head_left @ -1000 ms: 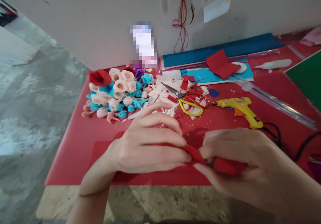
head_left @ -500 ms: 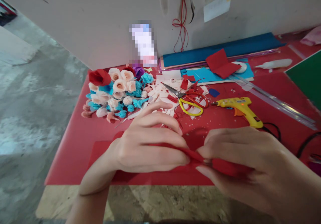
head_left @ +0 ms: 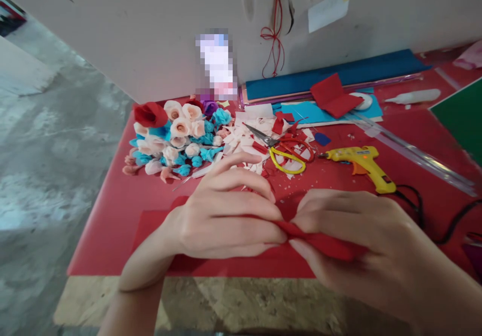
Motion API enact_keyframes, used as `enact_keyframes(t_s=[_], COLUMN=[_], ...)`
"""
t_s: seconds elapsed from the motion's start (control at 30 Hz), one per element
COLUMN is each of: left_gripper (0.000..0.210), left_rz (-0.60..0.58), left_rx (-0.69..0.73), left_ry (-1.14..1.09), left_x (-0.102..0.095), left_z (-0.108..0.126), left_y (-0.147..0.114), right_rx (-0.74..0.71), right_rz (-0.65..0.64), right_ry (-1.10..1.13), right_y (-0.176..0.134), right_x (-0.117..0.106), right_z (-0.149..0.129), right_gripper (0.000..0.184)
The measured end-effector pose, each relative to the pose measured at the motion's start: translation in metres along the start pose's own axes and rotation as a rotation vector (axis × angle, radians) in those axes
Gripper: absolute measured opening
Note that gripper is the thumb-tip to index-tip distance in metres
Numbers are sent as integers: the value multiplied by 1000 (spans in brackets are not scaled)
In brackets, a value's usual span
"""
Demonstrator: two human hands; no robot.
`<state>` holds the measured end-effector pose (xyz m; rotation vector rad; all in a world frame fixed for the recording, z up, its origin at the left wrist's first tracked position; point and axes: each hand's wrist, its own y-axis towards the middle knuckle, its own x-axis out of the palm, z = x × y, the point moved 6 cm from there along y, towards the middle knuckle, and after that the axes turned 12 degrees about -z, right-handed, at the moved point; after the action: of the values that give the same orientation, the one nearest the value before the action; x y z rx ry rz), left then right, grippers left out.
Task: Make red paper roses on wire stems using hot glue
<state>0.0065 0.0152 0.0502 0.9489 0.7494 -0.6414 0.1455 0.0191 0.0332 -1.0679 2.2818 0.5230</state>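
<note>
A piece of red crepe paper [head_left: 335,245] is stretched between my two hands just above the table's front edge. My left hand [head_left: 229,220] pinches its left end, thumb hidden beneath the fingers. Close beside it, my right hand [head_left: 350,230] grips the paper between thumb and fingers, and part of the paper lies inside the palm. The fingertips of both hands nearly meet. Under my left wrist a flat red sheet [head_left: 145,225] lies on the red tabletop [head_left: 101,235].
Beyond my hands are scissors [head_left: 288,160] on paper scraps [head_left: 241,140]. A yellow glue gun [head_left: 363,160] lies to the right, its cord trailing. Paper flowers [head_left: 181,127] are heaped at the left. Folded red paper [head_left: 335,95] rests on blue sheets near the wall.
My right hand has shifted slightly left, closer to my left hand, and more of the red paper shows below its fingers. My left hand stays almost still.
</note>
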Motion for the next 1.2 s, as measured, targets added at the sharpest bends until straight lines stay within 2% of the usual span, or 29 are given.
enact_keyframes(t_s=[0.23,0.37,0.5,0.63,0.7,0.8,1.03,1.2], left_gripper=[12,14,13,7,5,10,5,6], left_rz=[63,53,49,69,74,51,78,79], left_rx=[15,56,56,69,100,63,83,67], left_ry=[40,72,113,103,108,114,122,128], left_x=[-2,-2,-5,-6,-6,-5,-8,-8], left_z=[2,3,4,5,7,6,9,7], left_y=[1,3,3,2,1,1,2,3], right_rx=[-6,-4,15,25,12,7,40,24], right_rz=[12,-38,-74,-50,-35,0,77,25], right_ry=[45,27,-26,-31,-16,-6,2,24], right_y=[2,-1,-4,-6,-4,-1,-1,1], right_x=[-1,0,-4,-10,-10,-7,-6,-3], right_z=[-1,0,1,-2,-5,-6,-4,-3], right_gripper=[13,12,22,30,25,13,13,13])
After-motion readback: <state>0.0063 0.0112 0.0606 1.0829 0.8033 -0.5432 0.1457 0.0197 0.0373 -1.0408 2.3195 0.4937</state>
